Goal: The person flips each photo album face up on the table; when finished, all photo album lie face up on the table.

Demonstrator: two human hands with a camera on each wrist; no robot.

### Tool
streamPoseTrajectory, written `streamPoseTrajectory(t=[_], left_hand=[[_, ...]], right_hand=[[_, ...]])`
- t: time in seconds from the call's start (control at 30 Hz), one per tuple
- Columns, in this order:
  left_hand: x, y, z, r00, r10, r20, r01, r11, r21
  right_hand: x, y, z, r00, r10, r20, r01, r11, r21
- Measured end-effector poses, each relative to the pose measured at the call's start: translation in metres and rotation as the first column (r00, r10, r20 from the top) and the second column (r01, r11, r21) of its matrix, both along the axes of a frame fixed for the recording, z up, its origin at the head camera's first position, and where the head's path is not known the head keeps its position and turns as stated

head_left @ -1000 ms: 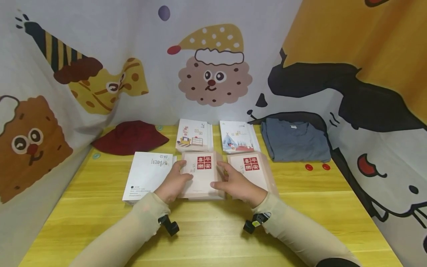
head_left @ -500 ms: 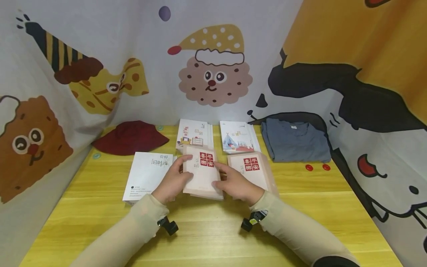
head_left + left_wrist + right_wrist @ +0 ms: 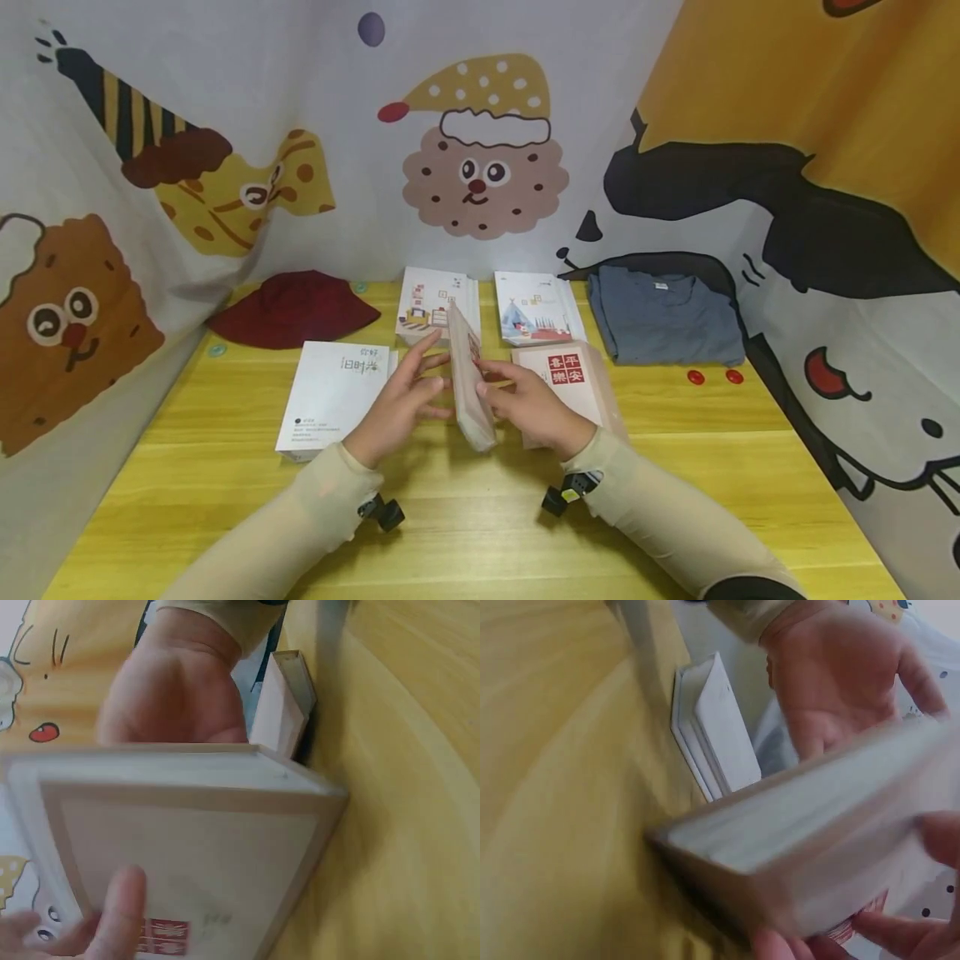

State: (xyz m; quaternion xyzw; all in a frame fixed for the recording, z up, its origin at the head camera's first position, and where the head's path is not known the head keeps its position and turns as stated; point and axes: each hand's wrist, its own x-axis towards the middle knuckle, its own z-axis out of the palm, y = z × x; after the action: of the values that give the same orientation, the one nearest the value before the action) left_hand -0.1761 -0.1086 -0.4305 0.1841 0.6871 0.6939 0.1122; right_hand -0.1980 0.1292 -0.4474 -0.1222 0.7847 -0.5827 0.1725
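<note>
So the pink book [image 3: 468, 383] is tipped up on its edge at the middle of the yellow table [image 3: 480, 517], spine-ish side facing the camera, lower edge down near the wood. The right hand [image 3: 528, 408] has it: fingers wrapped around from the 3 o'clock side, thumb on the near face, a proper hold. The left hand [image 3: 397, 400] sits just at 9 o'clock of the book with fingers spread and straight, not curled around anything; from the head view I can't tell for sure if the fingertips touch the cover, though the left wrist camera shows a thumb [image 3: 120, 911] lying on the cover near the red stamp. At 3 o'clock of the held book lies a second pink book [image 3: 570, 379], flat, partly under the right hand. At 9 o'clock there's a white book [image 3: 330, 396] lying flat. Toward 12 o'clock are two illustrated booklets [image 3: 438, 304], side by side. A dark red hat [image 3: 292, 308] is out at 10 o'clock, and a folded grey-blue shirt [image 3: 663, 317] at 2 o'clock.
</note>
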Motion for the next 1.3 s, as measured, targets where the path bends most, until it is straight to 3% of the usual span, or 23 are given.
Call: streamPoseTrajectory(t=[0.1, 0.17, 0.23, 0.33, 0.47, 0.57, 0.67, 0.83, 1.1, 1.3], left_hand=[[-0.003, 0.002, -0.008, 0.997, -0.074, -0.014, 0.074, 0.997, -0.029], [-0.005, 0.002, -0.014, 0.995, -0.098, -0.006, 0.097, 0.990, -0.099], [-0.007, 0.002, -0.018, 0.994, -0.104, 0.014, 0.105, 0.979, -0.172], [-0.008, 0.001, -0.021, 0.995, -0.093, 0.034, 0.099, 0.964, -0.247], [-0.012, -0.003, -0.023, 0.997, -0.061, 0.038, 0.070, 0.942, -0.327], [-0.014, -0.007, -0.025, 0.999, 0.024, 0.047, -0.003, 0.917, -0.400], [-0.016, -0.009, -0.028, 0.991, 0.109, 0.075, -0.065, 0.897, -0.436], [-0.020, -0.011, -0.029, 0.982, 0.156, 0.106, -0.093, 0.890, -0.447], [-0.020, -0.011, -0.022, 0.977, 0.208, 0.055, -0.155, 0.859, -0.489], [-0.015, -0.006, -0.016, 0.978, 0.206, -0.021, -0.189, 0.847, -0.498]], right_hand=[[0.003, 0.000, 0.001, 0.996, 0.035, 0.087, -0.023, 0.992, -0.128], [0.004, 0.000, 0.001, 0.989, 0.047, 0.140, -0.017, 0.977, -0.212], [0.004, -0.001, -0.001, 0.991, 0.014, 0.136, 0.017, 0.973, -0.229], [0.002, -0.001, -0.004, 0.993, -0.090, 0.073, 0.101, 0.983, -0.154], [-0.001, 0.000, -0.004, 0.977, -0.210, -0.019, 0.211, 0.976, 0.058], [-0.001, 0.003, -0.004, 0.977, -0.205, -0.053, 0.211, 0.963, 0.170], [0.000, 0.004, -0.005, 0.984, -0.170, -0.061, 0.179, 0.959, 0.221], [0.000, 0.003, -0.006, 0.990, -0.141, -0.009, 0.139, 0.965, 0.221], [-0.006, 0.005, -0.003, 0.996, -0.079, 0.038, 0.074, 0.990, 0.117], [-0.009, 0.018, 0.008, 0.998, -0.065, -0.028, 0.068, 0.990, 0.122]])
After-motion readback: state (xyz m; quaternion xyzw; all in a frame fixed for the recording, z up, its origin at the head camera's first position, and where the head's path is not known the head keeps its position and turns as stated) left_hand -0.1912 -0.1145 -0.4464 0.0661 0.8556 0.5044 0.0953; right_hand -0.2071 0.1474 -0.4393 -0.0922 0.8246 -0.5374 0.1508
